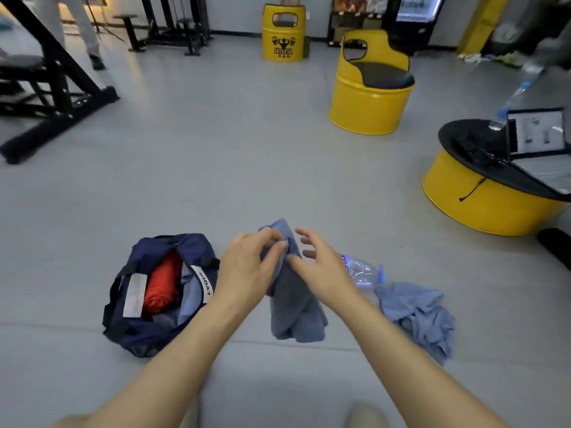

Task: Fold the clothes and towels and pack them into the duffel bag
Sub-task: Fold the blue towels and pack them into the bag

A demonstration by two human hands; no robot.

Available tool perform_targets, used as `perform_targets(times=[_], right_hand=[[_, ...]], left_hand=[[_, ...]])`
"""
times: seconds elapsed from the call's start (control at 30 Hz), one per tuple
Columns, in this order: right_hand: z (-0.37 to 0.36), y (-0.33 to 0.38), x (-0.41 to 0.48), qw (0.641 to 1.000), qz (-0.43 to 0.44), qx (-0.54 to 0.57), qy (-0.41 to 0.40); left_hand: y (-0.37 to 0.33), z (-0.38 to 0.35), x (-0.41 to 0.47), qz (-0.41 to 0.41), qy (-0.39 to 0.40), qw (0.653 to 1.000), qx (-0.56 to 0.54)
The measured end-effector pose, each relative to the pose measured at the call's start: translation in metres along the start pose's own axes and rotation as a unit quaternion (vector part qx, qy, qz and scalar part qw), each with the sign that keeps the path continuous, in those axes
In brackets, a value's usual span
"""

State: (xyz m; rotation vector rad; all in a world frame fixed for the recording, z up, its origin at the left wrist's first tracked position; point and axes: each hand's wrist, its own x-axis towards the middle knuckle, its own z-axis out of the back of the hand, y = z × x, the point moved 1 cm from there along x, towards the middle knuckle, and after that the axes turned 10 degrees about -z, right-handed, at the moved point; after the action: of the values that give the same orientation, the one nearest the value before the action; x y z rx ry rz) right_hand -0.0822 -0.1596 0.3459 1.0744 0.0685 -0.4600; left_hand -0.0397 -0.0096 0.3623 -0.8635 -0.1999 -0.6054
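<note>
A blue-grey towel (293, 307) hangs bunched in front of me above the grey floor. My left hand (247, 267) grips its top edge, fingers curled round the cloth. My right hand (321, 267) is just right of the towel with fingers spread and loosely bent; its thumb touches the cloth. A navy duffel bag (139, 332) lies unzipped on the floor to the left, with a rolled red garment (162, 285) and some blue cloth inside. A crumpled light-blue garment (420, 316) lies on the floor to the right.
A clear plastic bottle (363, 271) lies on the floor behind my right hand. A low yellow drum table (482, 199) with a laptop (537, 140) stands at the right. Two yellow drum seats (367, 97) are farther back; black gym equipment (52, 88) fills the far left.
</note>
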Motion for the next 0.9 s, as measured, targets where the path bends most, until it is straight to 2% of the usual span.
perform_targets(times=[0.03, 0.13, 0.27, 0.4, 0.53, 0.77, 0.9], right_hand=[[-0.007, 0.0, -0.008, 1.0, 0.025, 0.008, 0.002], [-0.018, 0.0, -0.013, 0.997, 0.058, -0.058, -0.013], [-0.014, -0.006, 0.001, 0.995, 0.026, -0.099, 0.006], [0.004, -0.013, 0.011, 0.979, 0.015, -0.204, 0.017], [0.036, -0.012, 0.015, 0.968, 0.026, -0.249, -0.01], [0.07, -0.027, 0.027, 0.959, 0.049, -0.275, -0.044], [0.082, -0.032, 0.028, 0.97, 0.044, -0.236, -0.046]], left_hand=[[0.001, 0.001, 0.001, -0.005, 0.006, 1.0, -0.015], [0.009, 0.002, 0.005, 0.003, 0.043, 0.998, -0.034], [0.015, 0.004, 0.014, -0.02, 0.064, 0.998, -0.017], [0.031, 0.021, 0.026, -0.023, 0.029, 0.999, 0.01], [0.052, 0.043, 0.032, -0.016, 0.046, 0.998, 0.025], [0.083, 0.061, 0.033, -0.033, 0.092, 0.992, 0.085], [0.108, 0.064, 0.03, 0.002, 0.099, 0.987, 0.127]])
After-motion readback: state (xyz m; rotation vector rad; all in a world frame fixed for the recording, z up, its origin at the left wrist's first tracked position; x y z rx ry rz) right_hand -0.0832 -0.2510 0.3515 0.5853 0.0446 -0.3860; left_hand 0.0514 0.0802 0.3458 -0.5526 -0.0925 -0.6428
